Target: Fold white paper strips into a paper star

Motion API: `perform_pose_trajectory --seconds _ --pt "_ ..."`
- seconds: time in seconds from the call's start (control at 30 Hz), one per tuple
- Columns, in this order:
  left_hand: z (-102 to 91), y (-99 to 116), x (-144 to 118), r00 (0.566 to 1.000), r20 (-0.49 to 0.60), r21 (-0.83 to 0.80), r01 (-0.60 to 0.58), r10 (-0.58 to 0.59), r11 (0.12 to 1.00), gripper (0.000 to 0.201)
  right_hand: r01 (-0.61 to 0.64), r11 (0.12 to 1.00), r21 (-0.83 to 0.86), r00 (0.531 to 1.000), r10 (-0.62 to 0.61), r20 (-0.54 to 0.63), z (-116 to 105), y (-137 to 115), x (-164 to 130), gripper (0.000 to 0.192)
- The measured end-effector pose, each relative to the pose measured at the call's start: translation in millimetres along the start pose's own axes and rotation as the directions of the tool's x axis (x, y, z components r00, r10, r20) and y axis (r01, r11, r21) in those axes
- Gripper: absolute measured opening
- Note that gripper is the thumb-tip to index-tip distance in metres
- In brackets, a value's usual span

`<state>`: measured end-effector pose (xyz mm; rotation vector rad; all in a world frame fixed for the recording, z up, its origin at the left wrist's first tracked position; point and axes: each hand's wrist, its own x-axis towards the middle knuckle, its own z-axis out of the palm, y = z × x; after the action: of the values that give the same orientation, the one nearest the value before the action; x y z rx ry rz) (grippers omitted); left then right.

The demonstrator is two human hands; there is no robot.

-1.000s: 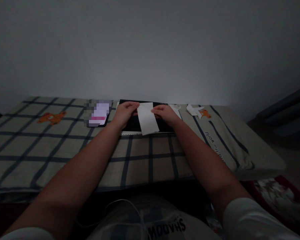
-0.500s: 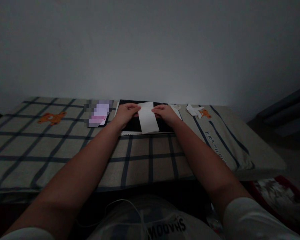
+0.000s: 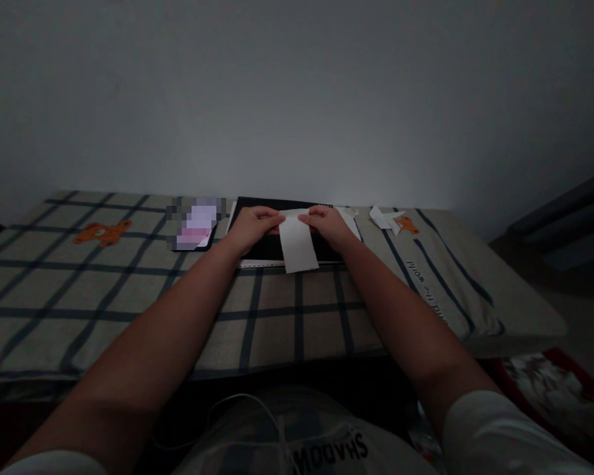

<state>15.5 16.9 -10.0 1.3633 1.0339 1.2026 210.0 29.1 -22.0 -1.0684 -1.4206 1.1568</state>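
Note:
A white strip of paper (image 3: 297,243) lies over a black notebook (image 3: 264,245) on a checked bedspread (image 3: 129,290). My left hand (image 3: 251,226) pinches the strip's top left edge. My right hand (image 3: 328,224) pinches its top right edge. The paper's top edge is curled up between my fingers, and its lower end hangs just past the notebook's near edge.
A blurred phone-like object (image 3: 196,223) lies left of the notebook. Folded white paper pieces (image 3: 383,217) rest to the right near an orange bear print (image 3: 406,226). Another bear print (image 3: 101,233) is at the left. A grey wall rises behind; the bed edge drops at right.
The paper strip has slid slightly toward me and its top edge is now lifted and curled between both hands. My hands have come a little closer together.

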Motion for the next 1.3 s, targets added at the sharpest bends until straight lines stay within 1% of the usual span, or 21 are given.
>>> perform_pose_trajectory --seconds 0.07,0.13,0.3,0.37,0.47,0.53,0.57,0.63,0.73,0.83,0.9,1.03,1.1,1.17,1.3 --pt "0.1 -1 0 1.000 0.014 -0.016 0.007 -0.006 1.000 0.019 0.018 0.999 -0.050 0.999 -0.020 -0.034 0 0 0 0.025" --pt "0.5 -1 0 1.000 0.015 -0.015 0.014 -0.013 1.000 0.018 0.017 0.998 -0.065 0.998 -0.020 -0.052 0 -2 0 0.024" --pt "1.5 0 -1 1.000 -0.008 0.000 0.016 -0.016 1.000 0.019 -0.017 1.000 -0.007 1.000 0.017 -0.023 1 -7 0 0.023" --pt "1.3 0 0 0.999 -0.043 0.002 0.001 0.000 1.000 0.019 -0.042 0.998 0.041 0.999 0.041 0.026 1 -7 -1 0.023" --pt "0.3 -1 2 0.991 -0.132 0.000 -0.030 0.030 1.000 0.019 -0.073 0.995 0.074 0.993 0.066 0.099 1 -5 -1 0.021" --pt "-0.4 -2 4 0.982 -0.187 -0.010 -0.038 0.035 0.999 0.020 -0.069 0.996 0.058 0.992 0.062 0.110 1 -4 -2 0.020" --pt "-0.7 -2 5 0.980 -0.196 -0.018 -0.039 0.034 0.999 0.021 -0.061 0.997 0.044 0.993 0.057 0.102 1 -4 -2 0.019" --pt "-1.2 -2 5 0.986 -0.166 -0.042 -0.031 0.024 0.999 0.023 -0.043 0.999 0.020 0.997 0.041 0.067 1 -5 -2 0.017" --pt "-1.8 -3 5 0.998 -0.062 -0.078 0.016 -0.021 0.997 0.026 -0.035 0.999 -0.006 0.999 0.035 0.002 0 -9 -3 0.013" --pt "-1.9 -4 4 0.997 -0.004 -0.053 0.075 -0.075 0.996 0.022 -0.046 0.999 0.002 0.999 0.046 -0.022 -1 -12 -3 0.012" --pt "-1.4 -4 3 0.997 -0.008 -0.022 0.076 -0.076 0.997 0.019 -0.054 0.998 0.029 0.998 0.055 -0.021 -1 -12 -3 0.010" --pt "-0.4 -1 2 0.997 -0.080 0.014 0.026 -0.025 1.000 0.015 -0.089 0.991 0.100 0.996 0.088 0.019 -1 -7 -1 0.010" --pt "-0.2 0 2 0.991 -0.130 0.018 0.016 -0.013 1.000 0.014 -0.103 0.989 0.103 0.993 0.097 0.060 -1 -4 0 0.010" --pt "-0.5 2 1 0.988 -0.154 0.017 0.007 -0.004 1.000 0.013 -0.100 0.992 0.083 0.992 0.092 0.088 -2 -2 1 0.008" --pt "-1.9 -1 3 0.993 -0.116 -0.002 -0.014 0.013 1.000 0.023 -0.073 0.996 0.053 0.993 0.067 0.097 -3 -1 1 0.005"
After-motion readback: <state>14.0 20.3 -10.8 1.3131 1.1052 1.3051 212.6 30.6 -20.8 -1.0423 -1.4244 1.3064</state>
